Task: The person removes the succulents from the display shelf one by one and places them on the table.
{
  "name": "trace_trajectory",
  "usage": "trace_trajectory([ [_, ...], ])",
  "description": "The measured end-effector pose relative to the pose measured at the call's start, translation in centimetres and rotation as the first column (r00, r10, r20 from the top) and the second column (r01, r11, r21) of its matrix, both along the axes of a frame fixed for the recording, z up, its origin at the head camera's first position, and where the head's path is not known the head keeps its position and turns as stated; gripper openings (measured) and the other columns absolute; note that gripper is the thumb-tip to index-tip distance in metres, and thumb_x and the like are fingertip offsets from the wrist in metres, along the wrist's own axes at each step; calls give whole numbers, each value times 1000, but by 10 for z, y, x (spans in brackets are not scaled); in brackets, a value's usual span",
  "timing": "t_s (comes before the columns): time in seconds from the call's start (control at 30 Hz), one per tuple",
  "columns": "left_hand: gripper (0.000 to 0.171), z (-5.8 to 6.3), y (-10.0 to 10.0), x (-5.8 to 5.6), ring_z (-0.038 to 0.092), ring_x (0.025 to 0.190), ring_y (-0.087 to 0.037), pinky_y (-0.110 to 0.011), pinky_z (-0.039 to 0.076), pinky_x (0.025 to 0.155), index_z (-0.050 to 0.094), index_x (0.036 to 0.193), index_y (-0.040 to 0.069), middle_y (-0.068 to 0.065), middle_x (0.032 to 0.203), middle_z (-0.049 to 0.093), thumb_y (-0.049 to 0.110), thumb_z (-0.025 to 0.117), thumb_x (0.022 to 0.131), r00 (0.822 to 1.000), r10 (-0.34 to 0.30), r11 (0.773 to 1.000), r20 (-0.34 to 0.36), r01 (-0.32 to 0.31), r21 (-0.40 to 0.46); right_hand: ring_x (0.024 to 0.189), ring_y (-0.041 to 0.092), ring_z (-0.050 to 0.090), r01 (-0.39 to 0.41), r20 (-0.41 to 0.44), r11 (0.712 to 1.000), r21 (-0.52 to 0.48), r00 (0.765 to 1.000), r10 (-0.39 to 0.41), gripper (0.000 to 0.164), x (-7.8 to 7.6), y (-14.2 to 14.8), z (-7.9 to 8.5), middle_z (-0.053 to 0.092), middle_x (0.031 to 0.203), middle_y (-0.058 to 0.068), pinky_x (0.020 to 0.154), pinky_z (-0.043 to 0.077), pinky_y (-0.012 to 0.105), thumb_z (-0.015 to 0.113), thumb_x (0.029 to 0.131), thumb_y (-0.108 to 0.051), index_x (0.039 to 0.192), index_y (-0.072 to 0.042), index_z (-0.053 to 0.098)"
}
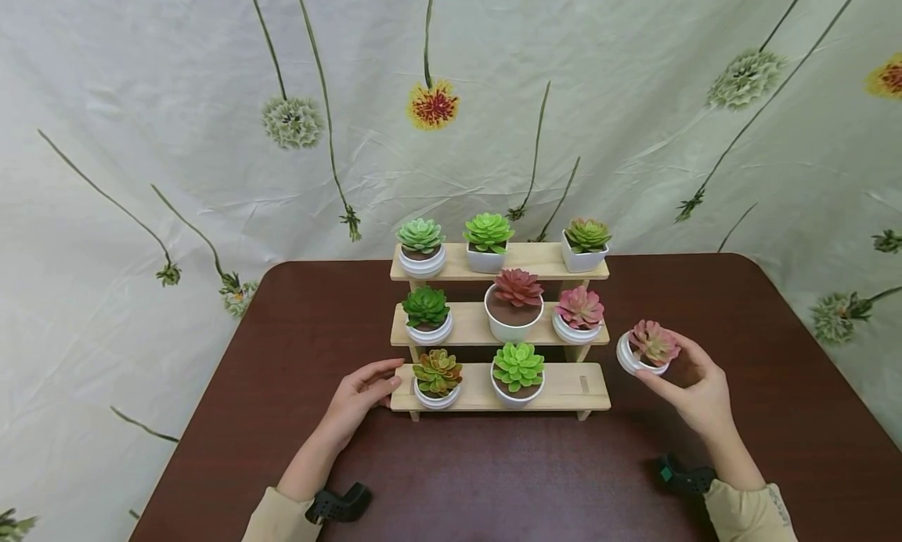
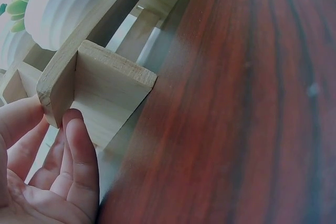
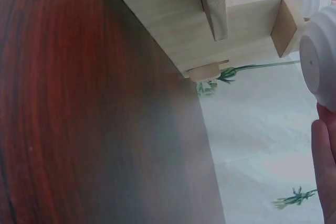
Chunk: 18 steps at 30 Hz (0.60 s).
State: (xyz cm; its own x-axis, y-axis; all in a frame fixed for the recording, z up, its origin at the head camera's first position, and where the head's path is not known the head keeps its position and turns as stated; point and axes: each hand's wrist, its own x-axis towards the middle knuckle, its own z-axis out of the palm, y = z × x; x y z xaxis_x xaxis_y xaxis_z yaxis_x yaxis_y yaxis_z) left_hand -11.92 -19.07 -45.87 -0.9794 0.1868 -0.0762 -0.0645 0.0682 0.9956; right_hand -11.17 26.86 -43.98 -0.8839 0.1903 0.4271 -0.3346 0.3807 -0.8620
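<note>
A three-tier wooden plant stand stands on the table, holding several small potted succulents. At its left end, my left hand pinches the tip of the lowest shelf; the left wrist view shows thumb and fingers on either side of the shelf end. My right hand holds a pink succulent in a white ribbed pot by its side, just right of the stand. The underside of that pot shows in the right wrist view. Nearest to it on the bottom shelf is a bright green succulent, mid-shelf.
A brown-green succulent sits at the bottom shelf's left. Dark green, dark red and pink succulents fill the middle shelf. Three green ones line the top shelf. Behind the dark table hangs a flowered cloth.
</note>
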Motion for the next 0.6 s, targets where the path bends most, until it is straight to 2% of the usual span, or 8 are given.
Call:
trace_trajectory([
  [0.13,39,1,0,0,58,76,-10,-25,51,68,53,127,-8,-20,119,57,8,60,92,1000,-2,1000,-1,2,-3,82,-2,57,74,40,997,4,996,-75,63,-4,1,-2,59,103,-21,69,45,10,77,63,18,121,6,57],
  [0.27,39,-2,-1,-1,58,75,-9,-25,51,67,53,127,-8,-20,117,58,8,60,92,1000,-4,1000,-8,4,-8,83,-3,58,104,44,994,-22,994,-103,62,-8,2,-5,60,101,-22,73,45,9,76,63,18,121,6,57],
  [0.4,38,-15,-5,-5,58,75,-10,-25,51,66,54,127,-6,-17,117,58,8,60,92,1000,1,1000,-8,-1,4,86,-2,59,81,7,996,-45,997,-81,61,-13,4,-12,61,103,-19,77,45,10,76,64,18,121,6,57],
  [0.47,38,-22,-6,-7,58,75,-11,-25,51,66,55,127,-4,-15,117,59,9,60,92,1000,5,1000,-3,-5,9,89,-2,59,44,-30,997,-62,999,-46,61,-18,8,-21,62,105,-17,78,45,9,76,65,16,123,4,57],
  [0.53,38,-25,-7,-8,58,75,-11,-25,51,66,56,127,-2,-13,115,60,11,61,92,1000,6,1000,-8,-6,9,90,-2,60,10,-57,997,-72,998,-14,61,-22,12,-29,63,107,-14,78,44,9,77,67,13,124,1,58],
  [0.6,39,-27,-7,-9,59,75,-11,-26,51,66,56,127,-2,-13,112,61,12,63,91,1000,4,1000,-15,-4,12,91,-3,59,8,-45,998,-64,999,-11,61,-23,12,-32,62,108,-14,78,44,9,78,68,10,125,0,57],
])
